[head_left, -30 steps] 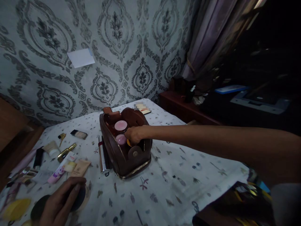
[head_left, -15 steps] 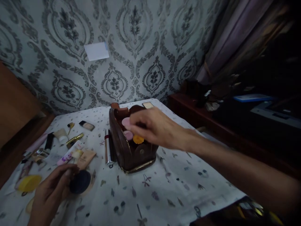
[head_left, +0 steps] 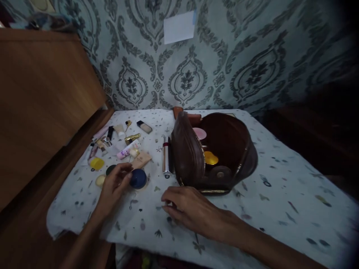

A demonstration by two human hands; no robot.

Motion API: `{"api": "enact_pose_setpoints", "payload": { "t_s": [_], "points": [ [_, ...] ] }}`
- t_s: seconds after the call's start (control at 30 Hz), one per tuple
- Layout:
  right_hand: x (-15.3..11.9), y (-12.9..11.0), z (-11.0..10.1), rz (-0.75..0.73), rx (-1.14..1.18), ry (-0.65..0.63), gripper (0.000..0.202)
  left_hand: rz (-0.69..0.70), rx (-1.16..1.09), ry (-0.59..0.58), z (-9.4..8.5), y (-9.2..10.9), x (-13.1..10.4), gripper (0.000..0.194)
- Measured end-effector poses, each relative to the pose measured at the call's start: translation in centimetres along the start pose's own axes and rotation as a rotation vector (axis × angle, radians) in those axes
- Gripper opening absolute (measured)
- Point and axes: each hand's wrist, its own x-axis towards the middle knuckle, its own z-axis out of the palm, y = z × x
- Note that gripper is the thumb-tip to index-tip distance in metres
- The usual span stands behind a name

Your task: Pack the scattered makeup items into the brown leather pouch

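Note:
My left hand [head_left: 113,188] is low over the cloth with its fingers loosely bent and slightly apart. Its thumb is at the edge of a round jar with a dark blue lid [head_left: 138,178]; I see no grip around it. My right hand [head_left: 189,209] is in front of the brown cosmetic bag [head_left: 187,149], fingers curved and thumb apart, with nothing visible between them. The bag gapes wide at its zip. Inside lie a pink round item [head_left: 199,133] and a yellow item [head_left: 211,158]. A silver tube [head_left: 166,158] lies along the bag's left side.
Several cosmetics crowd the table's left part, among them a beige squeeze tube [head_left: 141,160], a yellow item [head_left: 97,163] and a foundation bottle [head_left: 144,126]. A wooden cabinet [head_left: 47,101] borders the left. The patterned cloth [head_left: 280,213] covers the table up to the wall.
My right hand has come out of the bag and moved down in front of it. The view has turned left. My left hand stays beside the blue-lidded jar.

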Motion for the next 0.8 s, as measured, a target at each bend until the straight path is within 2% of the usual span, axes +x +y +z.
{"api": "enact_pose_setpoints", "payload": {
  "t_s": [0.2,0.37,0.47,0.63,0.8],
  "points": [
    [3.8,0.9,2.8,0.102,0.286,0.179,0.031,0.157,0.155,-0.034,1.0,-0.8,-1.3,0.053],
    [5.8,1.4,5.0,0.075,0.366,0.268,0.046,0.247,0.34,-0.041,1.4,-0.8,-1.7,0.05],
    [6.5,1.6,6.0,0.061,0.387,0.298,0.051,0.287,0.383,-0.042,1.6,-0.6,-1.7,0.046],
    [7.3,2.1,7.5,0.02,0.427,0.346,0.059,0.269,0.362,-0.02,1.7,-0.5,-2.0,0.045],
    [7.3,1.6,8.2,0.019,0.409,0.373,0.058,0.299,0.342,0.004,1.8,-0.4,-2.7,0.048]
  ]
}}
